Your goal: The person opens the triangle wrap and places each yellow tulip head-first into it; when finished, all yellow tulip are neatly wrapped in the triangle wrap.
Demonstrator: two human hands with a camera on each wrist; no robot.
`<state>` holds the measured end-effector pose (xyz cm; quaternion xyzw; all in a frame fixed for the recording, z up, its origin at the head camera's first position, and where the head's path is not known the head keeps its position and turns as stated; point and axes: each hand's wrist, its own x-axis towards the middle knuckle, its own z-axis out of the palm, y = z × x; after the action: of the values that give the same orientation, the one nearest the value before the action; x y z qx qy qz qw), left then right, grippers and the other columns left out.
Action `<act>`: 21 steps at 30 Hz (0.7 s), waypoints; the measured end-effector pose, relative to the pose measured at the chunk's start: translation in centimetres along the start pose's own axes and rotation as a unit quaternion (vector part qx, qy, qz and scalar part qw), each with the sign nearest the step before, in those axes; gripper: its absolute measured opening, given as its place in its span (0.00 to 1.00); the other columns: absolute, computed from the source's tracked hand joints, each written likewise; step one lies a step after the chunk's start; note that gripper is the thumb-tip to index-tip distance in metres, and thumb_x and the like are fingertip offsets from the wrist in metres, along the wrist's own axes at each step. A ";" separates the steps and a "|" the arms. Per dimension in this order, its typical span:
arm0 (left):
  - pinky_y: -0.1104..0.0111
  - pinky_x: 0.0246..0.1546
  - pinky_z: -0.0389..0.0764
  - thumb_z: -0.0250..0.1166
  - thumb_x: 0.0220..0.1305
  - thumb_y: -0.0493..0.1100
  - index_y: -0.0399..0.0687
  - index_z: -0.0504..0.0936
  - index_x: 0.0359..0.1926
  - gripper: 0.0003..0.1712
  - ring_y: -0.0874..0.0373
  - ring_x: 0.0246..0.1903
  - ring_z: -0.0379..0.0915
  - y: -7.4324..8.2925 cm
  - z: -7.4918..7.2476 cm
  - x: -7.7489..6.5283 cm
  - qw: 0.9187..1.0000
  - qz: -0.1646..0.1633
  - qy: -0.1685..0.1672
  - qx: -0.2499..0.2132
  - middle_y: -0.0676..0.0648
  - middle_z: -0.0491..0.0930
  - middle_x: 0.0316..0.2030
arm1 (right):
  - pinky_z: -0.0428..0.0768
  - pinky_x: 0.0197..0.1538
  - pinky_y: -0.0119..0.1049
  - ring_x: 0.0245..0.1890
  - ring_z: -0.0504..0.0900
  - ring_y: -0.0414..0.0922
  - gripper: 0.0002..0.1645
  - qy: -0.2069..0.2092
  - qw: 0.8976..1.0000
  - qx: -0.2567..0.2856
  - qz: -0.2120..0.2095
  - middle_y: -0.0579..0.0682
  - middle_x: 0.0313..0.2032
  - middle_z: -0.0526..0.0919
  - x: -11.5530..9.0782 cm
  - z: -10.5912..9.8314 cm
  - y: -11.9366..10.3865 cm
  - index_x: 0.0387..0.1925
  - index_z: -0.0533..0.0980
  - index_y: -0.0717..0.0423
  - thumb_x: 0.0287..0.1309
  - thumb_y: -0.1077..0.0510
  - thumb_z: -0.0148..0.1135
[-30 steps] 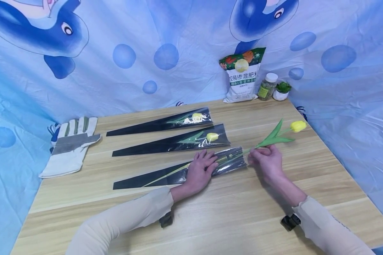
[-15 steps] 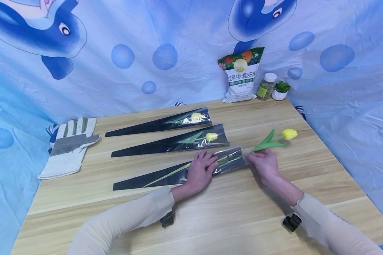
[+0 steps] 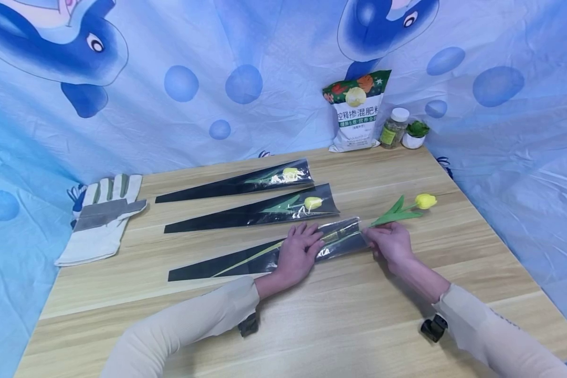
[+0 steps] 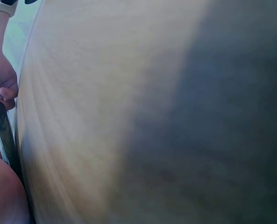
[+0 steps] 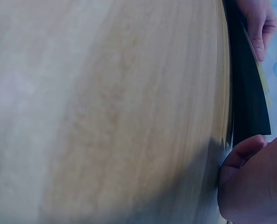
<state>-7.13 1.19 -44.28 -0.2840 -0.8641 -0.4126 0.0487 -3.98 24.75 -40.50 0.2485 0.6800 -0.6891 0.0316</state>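
Observation:
My left hand (image 3: 298, 254) rests with fingers spread on the nearest black-backed clear flower sleeve (image 3: 264, 255), pressing it to the table. A pale stem shows through the film, slanting down toward the narrow end. At the sleeve's wide mouth, my right hand (image 3: 391, 242) pinches the stem of a yellow tulip (image 3: 425, 201) just below its green leaves. Bloom and leaves stick out beyond the mouth, to the right. The fingertips around the stem are partly hidden. In the right wrist view, the dark sleeve (image 5: 248, 88) runs between both hands.
Behind lie two more sleeves (image 3: 208, 219) (image 3: 203, 191), each with a yellow tulip inside. A work glove (image 3: 101, 223) lies at the left. A fertilizer bag (image 3: 357, 115), a lidded jar (image 3: 394, 128) and a small potted plant (image 3: 415, 135) stand at the back right. A blue curtain (image 3: 283, 47) hangs behind the table.
My right hand has moved slightly left, bringing the tulip's bloom and leaves closer to the sleeve mouth and a little lower. My left hand has stayed in place on the sleeve.

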 end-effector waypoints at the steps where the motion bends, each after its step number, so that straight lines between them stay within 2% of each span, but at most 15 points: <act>1: 0.47 0.71 0.54 0.65 0.69 0.43 0.37 0.84 0.54 0.18 0.37 0.67 0.64 0.0 0.0 0.0 1.000 -0.001 0.000 0.001 0.38 0.76 0.61 | 0.76 0.18 0.28 0.17 0.74 0.34 0.25 -0.003 1.000 0.000 0.002 0.44 0.26 0.84 0.1 0.0 0.0 0.53 0.62 0.66 0.63 0.65 0.66; 7: 0.47 0.71 0.53 0.65 0.69 0.43 0.37 0.84 0.54 0.17 0.37 0.67 0.63 0.1 -0.1 0.1 1.000 -0.001 -0.003 0.000 0.38 0.76 0.61 | 0.77 0.20 0.27 0.20 0.76 0.35 0.23 -0.039 0.999 -0.001 0.027 0.46 0.28 0.84 0.5 -0.5 -0.2 0.53 0.65 0.69 0.62 0.67 0.65; 11: 0.46 0.71 0.54 0.65 0.69 0.43 0.37 0.84 0.54 0.17 0.36 0.66 0.64 0.2 -0.2 0.1 1.000 0.002 -0.002 0.004 0.38 0.76 0.61 | 0.78 0.22 0.27 0.22 0.76 0.35 0.24 -0.068 0.997 -0.013 0.029 0.47 0.30 0.83 0.7 -0.8 -0.2 0.55 0.67 0.72 0.63 0.66 0.64; 21: 0.47 0.71 0.54 0.66 0.68 0.42 0.37 0.84 0.53 0.17 0.36 0.66 0.64 0.2 -0.1 0.1 1.000 0.000 -0.002 -0.001 0.38 0.76 0.61 | 0.80 0.25 0.28 0.24 0.79 0.36 0.31 -0.116 0.992 -0.041 0.042 0.50 0.33 0.84 0.8 -1.5 -0.7 0.62 0.63 0.74 0.65 0.63 0.65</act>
<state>-7.18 1.23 -44.04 -0.2851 -0.8635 -0.4133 0.0470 -4.52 26.46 -40.14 0.1936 0.6888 -0.6826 0.1491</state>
